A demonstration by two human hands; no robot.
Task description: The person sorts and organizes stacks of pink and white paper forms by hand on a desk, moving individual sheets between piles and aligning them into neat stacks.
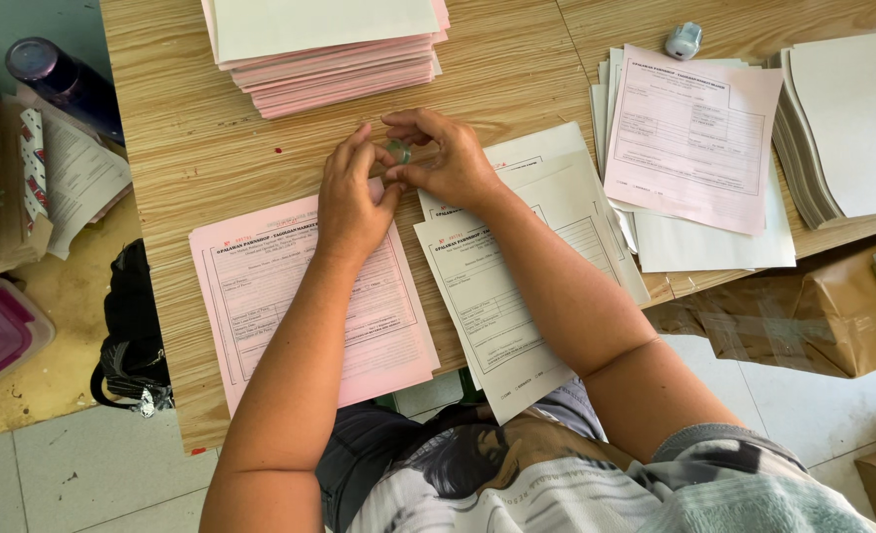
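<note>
Head view looks down on a wooden surface covered with printed forms. Both hands meet near its middle over a small greenish roll, probably tape. The right hand has its grip pinched on the roll, thumb and forefinger closed round it. The left hand rests on the top edge of a pink form, its fingertips drawn together and touching the roll; whether they grasp it I cannot tell. Just right of the pink form lie white forms, under the right forearm. A pink stack sits at the far edge, another pink sheet lies on a pile to the right, and a grey stack beside that.
</note>
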